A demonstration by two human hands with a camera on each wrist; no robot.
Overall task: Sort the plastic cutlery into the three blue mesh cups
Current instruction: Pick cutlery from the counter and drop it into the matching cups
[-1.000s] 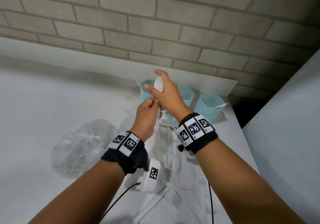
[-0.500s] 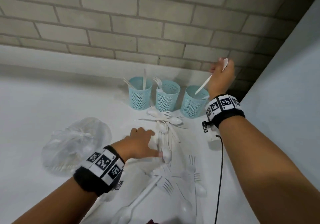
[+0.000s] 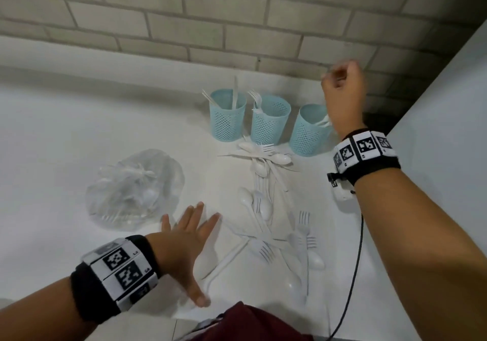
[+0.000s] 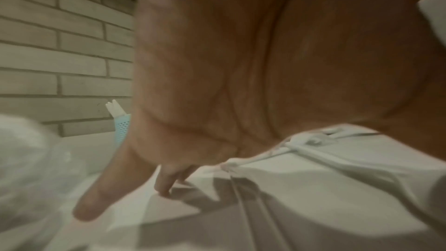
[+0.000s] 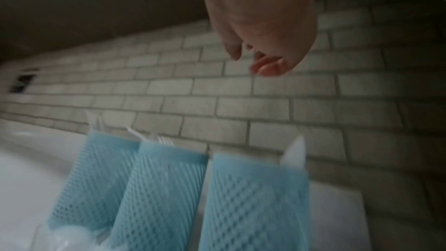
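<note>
Three blue mesh cups stand in a row by the brick wall: the left cup with knives, the middle cup with forks, the right cup with a white spoon in it. My right hand hovers above the right cup, fingers loosely curled and empty; the right wrist view shows a gap between thumb and fingertips. My left hand lies flat on the table, fingers spread, left of the loose cutlery pile. Its fingertips touch the surface.
A clear plastic bag with more cutlery lies left of my left hand. A white panel rises at the right. A black cable hangs from my right wrist. The table's front edge is near my body.
My right hand carried the spoon to the right cup and let it go; the spoon now sits in the cup. My left hand moved back from the pile and flattened on the table.
</note>
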